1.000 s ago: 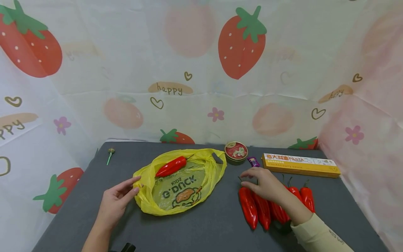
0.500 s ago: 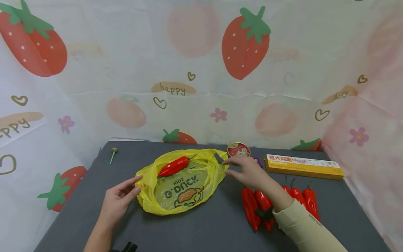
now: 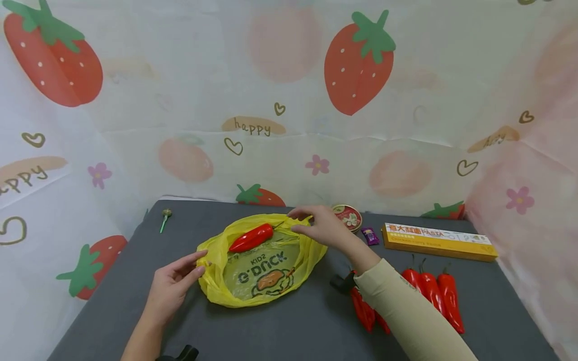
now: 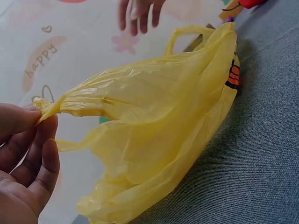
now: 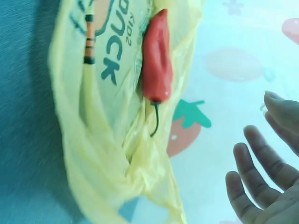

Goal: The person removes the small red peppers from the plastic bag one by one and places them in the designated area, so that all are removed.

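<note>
A yellow plastic bag (image 3: 213, 286) lies on the grey table, its mouth spread and a duck print showing inside. One red chili pepper (image 3: 250, 238) rests in it, stem toward the right. My left hand (image 3: 170, 286) pinches the bag's left rim between thumb and fingers; in the left wrist view the plastic (image 4: 154, 88) stretches away from that pinch. Over the bag's upper right edge hovers my right hand (image 3: 322, 228), close to the pepper's stem in the head view. The right wrist view shows its fingers (image 5: 264, 163) spread apart and holding nothing.
Several red chili peppers (image 3: 449, 301) lie at the right, partly hidden by my right sleeve (image 3: 406, 306). Behind them are a yellow pasta box (image 3: 440, 242), a purple-wrapped candy (image 3: 370, 236) and a round red tin (image 3: 348, 217). A small green-stemmed item (image 3: 165, 218) lies far left.
My right hand has moved left from above the pepper group to the bag's upper right edge. My left hand keeps its pinch on the rim. The view has shifted slightly.
</note>
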`<state>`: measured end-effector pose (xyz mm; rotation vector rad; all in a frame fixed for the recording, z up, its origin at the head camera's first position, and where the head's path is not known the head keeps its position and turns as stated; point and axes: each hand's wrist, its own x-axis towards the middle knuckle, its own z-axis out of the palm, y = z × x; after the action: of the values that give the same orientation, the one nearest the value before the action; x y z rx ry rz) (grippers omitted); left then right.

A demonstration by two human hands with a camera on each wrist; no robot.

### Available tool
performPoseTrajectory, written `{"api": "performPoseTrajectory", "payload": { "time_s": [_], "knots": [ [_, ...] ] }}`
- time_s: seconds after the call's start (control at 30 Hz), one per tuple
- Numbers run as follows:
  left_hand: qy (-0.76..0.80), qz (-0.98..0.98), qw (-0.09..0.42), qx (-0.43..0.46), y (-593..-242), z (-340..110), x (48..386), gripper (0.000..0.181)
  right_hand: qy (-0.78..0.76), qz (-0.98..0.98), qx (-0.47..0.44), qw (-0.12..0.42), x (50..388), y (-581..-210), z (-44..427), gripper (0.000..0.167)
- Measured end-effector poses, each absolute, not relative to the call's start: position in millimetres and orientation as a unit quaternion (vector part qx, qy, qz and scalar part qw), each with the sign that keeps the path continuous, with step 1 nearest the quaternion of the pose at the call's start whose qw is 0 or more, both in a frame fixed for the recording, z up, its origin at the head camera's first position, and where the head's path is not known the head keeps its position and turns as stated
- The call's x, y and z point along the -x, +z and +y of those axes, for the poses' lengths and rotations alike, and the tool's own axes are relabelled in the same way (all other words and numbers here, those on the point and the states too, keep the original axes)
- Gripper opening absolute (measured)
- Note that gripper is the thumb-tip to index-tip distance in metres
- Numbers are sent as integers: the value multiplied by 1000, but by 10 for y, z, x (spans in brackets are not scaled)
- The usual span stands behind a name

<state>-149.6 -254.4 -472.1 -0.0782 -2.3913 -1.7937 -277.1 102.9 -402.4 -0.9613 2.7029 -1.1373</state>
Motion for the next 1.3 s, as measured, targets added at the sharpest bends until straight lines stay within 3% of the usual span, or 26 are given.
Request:
{"api": "performPoseTrajectory", "payload": {
  "time_s": [0.3, 0.6, 0.9, 1.3],
  "knots": [
    [-591, -803, 73, 12, -4704, -2572, 1475, 39, -376, 868, 313, 80, 2988, -4094, 509, 33],
    [-593, -801, 77, 27, -4707, -2577, 1482, 39, -348, 893, 258, 122, 3136, -4387, 177, 36],
    [-597, -798, 75, 34, -4715, -2578, 1491, 40, -211, 936, 264, 94, 3143, -4515, 19, 45],
    [-594, -801, 71, 33, -4742, -2560, 1505, 38, -122, 954, 266, 59, 3155, -4610, 44, 41]
  ]
}}
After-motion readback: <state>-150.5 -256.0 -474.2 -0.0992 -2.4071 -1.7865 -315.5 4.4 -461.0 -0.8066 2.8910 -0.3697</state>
